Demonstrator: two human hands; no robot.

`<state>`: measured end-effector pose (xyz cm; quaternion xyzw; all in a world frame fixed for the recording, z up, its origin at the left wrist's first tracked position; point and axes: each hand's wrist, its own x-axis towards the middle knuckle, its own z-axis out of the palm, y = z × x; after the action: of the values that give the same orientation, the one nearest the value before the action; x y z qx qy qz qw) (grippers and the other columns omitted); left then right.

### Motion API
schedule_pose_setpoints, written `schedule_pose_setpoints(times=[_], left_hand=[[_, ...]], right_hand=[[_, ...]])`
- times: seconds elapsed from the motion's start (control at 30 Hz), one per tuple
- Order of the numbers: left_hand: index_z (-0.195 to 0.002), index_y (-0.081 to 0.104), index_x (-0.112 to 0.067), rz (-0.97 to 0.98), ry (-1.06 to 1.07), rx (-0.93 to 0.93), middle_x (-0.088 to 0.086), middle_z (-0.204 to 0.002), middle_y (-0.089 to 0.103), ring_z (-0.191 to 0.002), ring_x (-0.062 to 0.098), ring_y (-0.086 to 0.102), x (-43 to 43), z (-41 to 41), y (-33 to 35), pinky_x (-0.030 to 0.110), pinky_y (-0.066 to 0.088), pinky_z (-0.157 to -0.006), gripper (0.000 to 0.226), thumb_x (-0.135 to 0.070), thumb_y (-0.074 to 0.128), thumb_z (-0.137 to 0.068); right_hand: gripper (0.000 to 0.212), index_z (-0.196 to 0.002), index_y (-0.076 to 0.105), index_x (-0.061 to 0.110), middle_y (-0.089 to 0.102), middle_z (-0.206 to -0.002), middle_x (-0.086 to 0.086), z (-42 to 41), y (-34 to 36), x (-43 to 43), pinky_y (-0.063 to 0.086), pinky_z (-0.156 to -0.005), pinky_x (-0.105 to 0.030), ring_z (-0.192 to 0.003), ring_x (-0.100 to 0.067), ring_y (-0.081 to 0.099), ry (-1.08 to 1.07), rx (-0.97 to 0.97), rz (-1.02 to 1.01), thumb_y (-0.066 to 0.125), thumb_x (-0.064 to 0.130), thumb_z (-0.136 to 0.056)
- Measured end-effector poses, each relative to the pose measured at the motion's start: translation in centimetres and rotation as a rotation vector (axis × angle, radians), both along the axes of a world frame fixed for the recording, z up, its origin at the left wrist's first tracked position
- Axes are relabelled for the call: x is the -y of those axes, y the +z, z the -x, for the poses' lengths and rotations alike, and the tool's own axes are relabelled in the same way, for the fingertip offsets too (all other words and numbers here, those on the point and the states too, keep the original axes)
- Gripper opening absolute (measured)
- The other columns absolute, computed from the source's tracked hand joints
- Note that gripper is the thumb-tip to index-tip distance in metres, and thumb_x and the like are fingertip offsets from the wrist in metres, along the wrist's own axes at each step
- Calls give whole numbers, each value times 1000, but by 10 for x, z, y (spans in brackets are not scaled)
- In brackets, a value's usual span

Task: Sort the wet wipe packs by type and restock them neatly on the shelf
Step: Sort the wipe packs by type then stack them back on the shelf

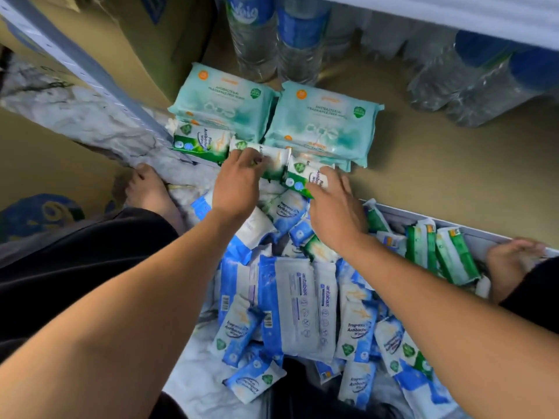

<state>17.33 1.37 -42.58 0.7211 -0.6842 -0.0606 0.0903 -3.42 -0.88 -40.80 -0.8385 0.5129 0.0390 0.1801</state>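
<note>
You're lining up green pine wipes on the shelf [423, 176]. Your left hand [239, 186] pinches the middle green pack [275, 163]; your right hand [335, 213] grips the end green pack [304, 176] at its three o'clock. Next, probably, square both against the teal packs [320, 122] at twelve o'clock.

The teal packs [223, 98] read "ANTIBACTERIAL FRAGRANCE FREE". A white pack [298, 303] bore "antabax"; blue packs [357, 328] said "Fragrance Antibacterial Wipes", a green pack [201, 140] "Pine Antibacterial".
</note>
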Motion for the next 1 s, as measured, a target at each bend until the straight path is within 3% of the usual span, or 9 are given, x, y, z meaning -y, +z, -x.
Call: schedule_pose_setpoints(times=[0.1, 0.23, 0.4, 0.6, 0.7, 0.8, 0.87, 1.0], left_hand=[[-120, 65, -5, 8, 52, -81, 16, -120, 60, -106, 36, 51, -11, 10, -1, 40, 49, -74, 58, 12, 54, -66], [-129, 57, -5, -17, 66, -117, 15, -133, 52, -121, 32, 44, -21, 17, 0, 36, 49, -74, 65, 11, 56, -66], [-135, 51, -8, -55, 65, -178, 14, -142, 45, -135, 35, 40, -21, 11, -3, 43, 55, -82, 67, 8, 55, -70], [-145, 43, -7, -158, 59, -209, 15, -154, 35, -147, 36, 25, -15, 8, 0, 48, 41, -110, 71, 1, 62, -77], [-150, 36, -10, -245, 48, -170, 15, -159, 29, -150, 36, 18, -9, 10, 11, 50, 20, -121, 73, -7, 61, -82], [-158, 19, -15, -306, 39, -109, 10, -166, 13, -153, 32, 4, -13, 20, 20, 48, 6, -124, 81, -18, 59, -88], [-159, 18, -16, -304, 16, -85, 10, -166, 14, -153, 31, 5, -20, 33, 26, 46, 7, -124, 80, -24, 58, -91], [-151, 38, -9, -257, 63, -208, 13, -155, 37, -143, 34, 29, -43, 69, 43, 43, 23, -119, 66, -23, 61, -91]], right_hand=[[57, -144, 46, 14, 15, -163, -9, -3, -1, -10, 33, -112, -53, -149, -36, 11, 10, -73, 40, 60, 11, -88], [73, -154, 24, 14, 5, -165, -9, -10, 0, -16, 28, -115, -50, -150, -35, 7, -38, -115, -15, 58, 14, -89], [79, -159, 6, 12, -13, -166, -5, -17, -6, -9, 22, -121, -42, -152, -34, -12, -40, -70, -99, 53, 16, -96], [87, -159, -5, 25, -22, -164, 6, 0, -6, 23, 22, -120, -42, -151, -24, -19, 84, -65, -193, 53, 14, -95], [85, -160, 6, 24, -9, -167, -1, 21, 1, 27, 12, -124, -48, -153, -29, -8, 155, -63, -113, 55, 16, -91], [75, -158, 21, 19, 10, -166, -6, 45, 16, 15, 18, -122, -49, -152, -34, 6, 113, -23, -87, 56, 16, -92], [69, -157, 26, 18, 19, -164, -8, 67, 24, 2, 21, -121, -47, -151, -35, 12, 63, -18, -119, 54, 16, -94], [60, -152, 37, 17, 34, -158, -8, 118, 36, -25, 26, -119, -44, -145, -33, 26, -8, -47, -129, 54, 20, -94]])
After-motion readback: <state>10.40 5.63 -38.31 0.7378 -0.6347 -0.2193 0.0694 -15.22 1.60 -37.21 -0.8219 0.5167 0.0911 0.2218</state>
